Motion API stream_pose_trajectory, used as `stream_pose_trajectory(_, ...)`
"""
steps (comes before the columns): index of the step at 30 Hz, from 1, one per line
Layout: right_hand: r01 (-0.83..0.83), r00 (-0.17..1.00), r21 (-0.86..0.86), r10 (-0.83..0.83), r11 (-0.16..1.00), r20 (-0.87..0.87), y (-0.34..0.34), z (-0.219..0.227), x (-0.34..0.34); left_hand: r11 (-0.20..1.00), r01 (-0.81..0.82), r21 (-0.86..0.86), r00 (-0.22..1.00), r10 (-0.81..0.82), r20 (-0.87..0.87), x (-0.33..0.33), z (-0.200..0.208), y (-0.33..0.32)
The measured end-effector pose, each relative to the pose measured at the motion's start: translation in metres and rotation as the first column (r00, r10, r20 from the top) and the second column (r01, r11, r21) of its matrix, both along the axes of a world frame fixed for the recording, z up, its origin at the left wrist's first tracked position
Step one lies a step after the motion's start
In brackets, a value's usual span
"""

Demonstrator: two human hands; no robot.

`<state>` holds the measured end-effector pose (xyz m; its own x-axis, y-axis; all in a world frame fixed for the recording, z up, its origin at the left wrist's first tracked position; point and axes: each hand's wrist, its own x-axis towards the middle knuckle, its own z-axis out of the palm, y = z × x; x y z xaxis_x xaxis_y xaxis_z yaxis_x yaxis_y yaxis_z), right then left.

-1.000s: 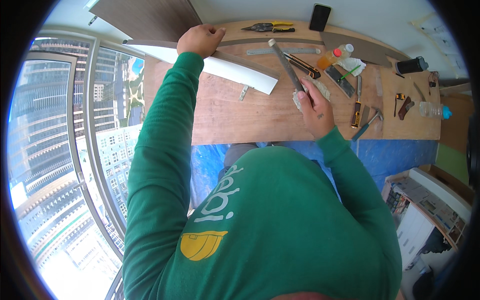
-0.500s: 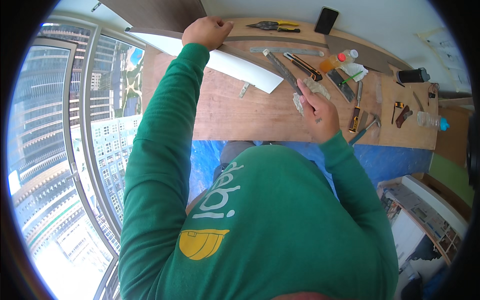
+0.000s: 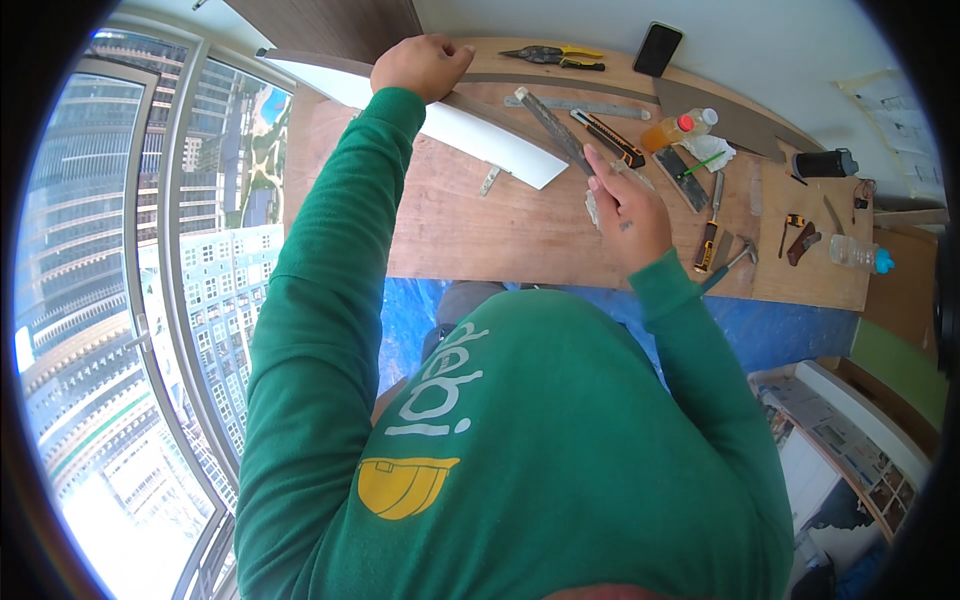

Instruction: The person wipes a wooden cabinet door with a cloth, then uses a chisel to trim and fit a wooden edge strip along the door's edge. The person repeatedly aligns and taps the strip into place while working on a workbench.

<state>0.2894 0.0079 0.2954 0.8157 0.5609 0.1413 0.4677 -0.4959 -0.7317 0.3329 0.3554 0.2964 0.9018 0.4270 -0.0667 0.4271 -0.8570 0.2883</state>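
Note:
A long panel (image 3: pixel 492 145), white on its face with a brown edge, lies across the back left of the workbench. On its brown edge rests my left hand (image 3: pixel 420 68), fingers curled round and closed on it. My right hand (image 3: pixel 634 215) grips the near end of a narrow dark flat bar (image 3: pixel 546 120), which may be a file or sanding stick. The bar points away and to the left, its far end near the panel's edge but apart from it. Behind my right fingers lies crumpled paper (image 3: pixel 592 207), partly hidden.
Right of the bar lie a utility knife (image 3: pixel 608 138), an orange drink bottle (image 3: pixel 667 132), a chisel (image 3: pixel 709 235) and a hammer (image 3: pixel 735 264). Tin snips (image 3: pixel 553 56) and a phone (image 3: pixel 657 50) are at the back. A window (image 3: pixel 220 200) stands left, blue sheeting (image 3: pixel 775 325) below.
My right hand has moved a little away and to the left with the dark bar. My left hand keeps its place on the panel; the view has shifted slightly.

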Motion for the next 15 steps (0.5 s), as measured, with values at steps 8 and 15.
stream_pose_trajectory(8, 0.001, 1.0, 0.001, -0.001, 1.0, 0.019, -0.003, -0.007, -0.008, 1.0, -0.005, 0.004, 1.0, 0.005, -0.02, 0.0, 0.005, -0.001)
stream_pose_trajectory(15, 0.08, 0.995, 0.125, -0.072, 0.989, -0.064, -0.001, -0.009, 0.002, 1.0, -0.016, -0.009, 1.0, 0.016, -0.009, -0.002, 0.004, 0.001)
